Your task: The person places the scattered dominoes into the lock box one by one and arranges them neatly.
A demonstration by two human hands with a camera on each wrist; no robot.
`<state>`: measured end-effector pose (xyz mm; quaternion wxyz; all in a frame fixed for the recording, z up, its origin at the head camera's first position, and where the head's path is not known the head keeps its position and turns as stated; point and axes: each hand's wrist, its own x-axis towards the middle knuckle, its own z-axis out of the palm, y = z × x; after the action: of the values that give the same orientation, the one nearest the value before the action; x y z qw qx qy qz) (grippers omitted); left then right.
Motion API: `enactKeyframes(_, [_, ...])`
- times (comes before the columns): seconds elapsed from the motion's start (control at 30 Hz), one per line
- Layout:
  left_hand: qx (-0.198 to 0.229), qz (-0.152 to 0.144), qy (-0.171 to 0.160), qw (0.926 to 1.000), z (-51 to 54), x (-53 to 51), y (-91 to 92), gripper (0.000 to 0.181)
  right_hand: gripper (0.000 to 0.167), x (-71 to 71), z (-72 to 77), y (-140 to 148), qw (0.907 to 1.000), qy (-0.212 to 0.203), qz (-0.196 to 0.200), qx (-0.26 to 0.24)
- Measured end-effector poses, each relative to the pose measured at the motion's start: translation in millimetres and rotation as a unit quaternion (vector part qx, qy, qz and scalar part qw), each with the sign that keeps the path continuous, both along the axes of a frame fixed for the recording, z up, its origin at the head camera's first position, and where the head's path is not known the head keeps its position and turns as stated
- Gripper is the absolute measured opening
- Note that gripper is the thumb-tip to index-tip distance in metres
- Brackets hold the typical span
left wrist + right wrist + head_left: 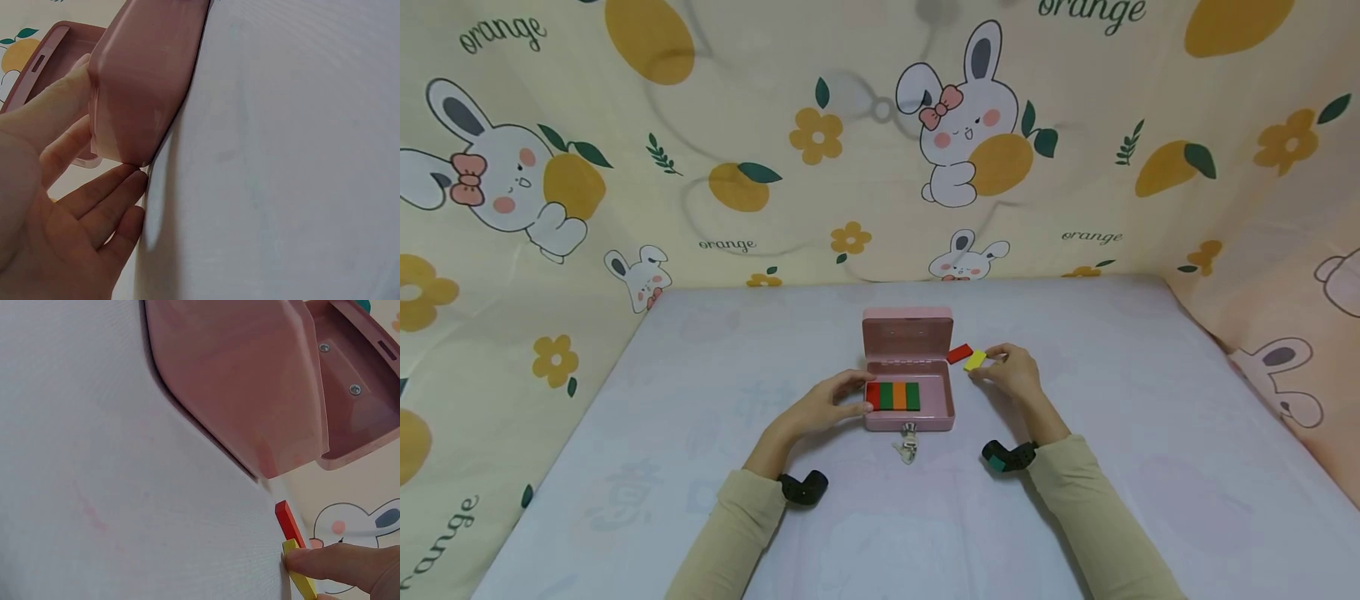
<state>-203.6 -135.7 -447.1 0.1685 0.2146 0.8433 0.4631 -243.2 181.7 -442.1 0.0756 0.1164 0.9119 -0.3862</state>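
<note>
An open pink metal box [936, 400] sits on the table, its lid [907, 337] raised at the back. Inside, along its left part, several flat blocks stand in a row: a red block [873, 396], a green block [887, 396], an orange block [899, 396] and another green block [913, 396]. My left hand [829, 403] holds the box's left side, thumb and forefinger at the rim, other fingers against the outer wall. Right of the box, my right hand [1013, 372] pinches a yellow block [974, 361] between thumb and forefinger. Beside it lies a red block [958, 353].
Keys [910, 446] hang from the lock at the box's front. A white cloth [700, 350] covers the table. Behind it rises a cream curtain [865, 183] printed with rabbits and oranges. Both wrists wear black cameras.
</note>
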Motion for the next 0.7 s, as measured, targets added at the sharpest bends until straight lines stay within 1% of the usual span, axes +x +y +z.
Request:
enactKeyframes(0.13, [0.001,-0.001,0.000,1.0000,0.5,0.1,-0.1,0.053,0.055,0.2,-0.3,0.1,1.0000,0.008,-0.002,0.000])
enactKeyframes(0.37, [-0.001,0.004,-0.007,1.0000,-0.2,0.3,0.0,0.053,0.055,0.3,-2.7,1.9,0.9999,0.008,-0.002,-0.010])
enactKeyframes(0.53, [-0.002,0.006,-0.011,0.9999,-0.4,0.0,0.2,0.053,0.056,0.8,-1.9,3.3,0.9996,0.007,0.009,-0.025])
enactKeyframes(0.7, [-0.004,0.004,-0.006,1.0000,0.5,0.0,0.0,0.053,0.056,1.6,-0.8,4.6,0.9990,0.007,0.024,-0.036])
